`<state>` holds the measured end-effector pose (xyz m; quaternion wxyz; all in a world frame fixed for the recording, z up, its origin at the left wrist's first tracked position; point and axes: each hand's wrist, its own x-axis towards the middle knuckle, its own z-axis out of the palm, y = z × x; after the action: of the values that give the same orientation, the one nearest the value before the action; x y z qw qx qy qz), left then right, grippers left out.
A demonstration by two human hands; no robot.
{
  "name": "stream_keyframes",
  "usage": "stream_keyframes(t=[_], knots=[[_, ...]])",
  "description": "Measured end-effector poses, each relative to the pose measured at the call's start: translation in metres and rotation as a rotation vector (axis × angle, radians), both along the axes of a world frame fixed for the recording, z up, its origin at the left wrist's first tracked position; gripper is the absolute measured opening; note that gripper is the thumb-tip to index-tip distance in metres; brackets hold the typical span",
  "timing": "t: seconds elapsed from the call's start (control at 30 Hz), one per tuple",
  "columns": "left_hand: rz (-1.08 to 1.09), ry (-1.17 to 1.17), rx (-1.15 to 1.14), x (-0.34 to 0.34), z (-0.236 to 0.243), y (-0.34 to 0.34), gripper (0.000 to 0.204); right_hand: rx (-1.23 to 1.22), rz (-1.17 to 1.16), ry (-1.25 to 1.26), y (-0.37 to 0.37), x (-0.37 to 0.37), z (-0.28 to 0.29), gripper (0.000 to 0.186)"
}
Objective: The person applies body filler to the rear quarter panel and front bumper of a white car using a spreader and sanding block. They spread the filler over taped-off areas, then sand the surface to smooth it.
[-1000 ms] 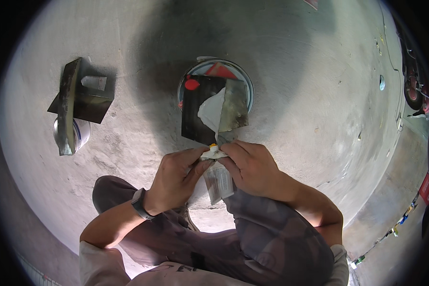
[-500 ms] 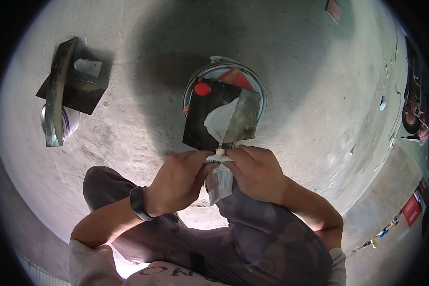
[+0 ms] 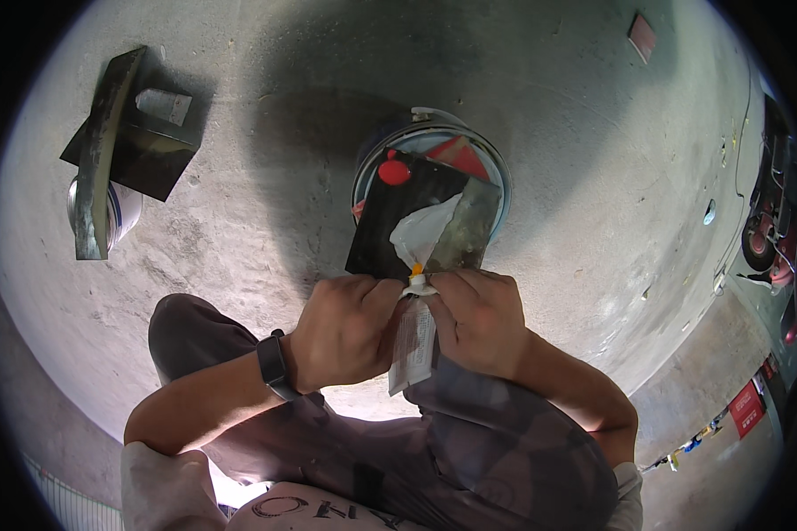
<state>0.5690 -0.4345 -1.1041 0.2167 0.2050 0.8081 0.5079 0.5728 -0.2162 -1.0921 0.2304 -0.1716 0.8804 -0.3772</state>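
A whitish soft tube (image 3: 412,350) is pinched at its nozzle end between my two hands, its body hanging down between them. My left hand (image 3: 345,332), with a dark band at the wrist, grips one side of it. My right hand (image 3: 480,323) grips the other side, fingers closed. Yellow-orange paste (image 3: 418,268) shows at the nozzle. Just beyond lies a black board (image 3: 370,234) on top of a bucket (image 3: 506,186). A white mass like putty (image 3: 419,232) sits on the board, against a greyish flat plate (image 3: 471,228). A round red spot (image 3: 394,172) is near the board's far corner.
Red pieces (image 3: 462,157) show inside the bucket. At the left, dark flat plates (image 3: 150,159) rest on a white can (image 3: 126,212), with a small pale packet (image 3: 163,105) beside them. A reddish flat piece (image 3: 643,38) lies far right; red machinery (image 3: 770,234) stands along the right edge.
More yellow-orange paste shows at the nozzle now. The view has shifted slightly, so the bucket and board sit a little further right and lower. Both hands keep their grip on the tube.
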Motion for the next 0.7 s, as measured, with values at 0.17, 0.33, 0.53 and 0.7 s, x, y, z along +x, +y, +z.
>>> stream_keyframes(t=[0.17,0.33,0.53,0.7], knots=[[0.03,-0.043,-0.032,-0.006,-0.001,0.004,0.02,-0.008,-0.035,0.042,-0.001,-0.006,-0.005,0.013],[0.032,-0.111,-0.044,-0.009,0.002,0.005,0.02,-0.005,-0.059,0.004,-0.003,-0.009,-0.006,0.015],[0.082,-0.257,-0.031,-0.008,0.01,0.001,0.012,-0.015,-0.075,-0.095,-0.005,-0.008,0.0,0.018],[0.041,-0.288,0.003,-0.012,0.016,-0.001,0.007,-0.094,-0.159,-0.059,-0.006,-0.012,0.013,0.007]])
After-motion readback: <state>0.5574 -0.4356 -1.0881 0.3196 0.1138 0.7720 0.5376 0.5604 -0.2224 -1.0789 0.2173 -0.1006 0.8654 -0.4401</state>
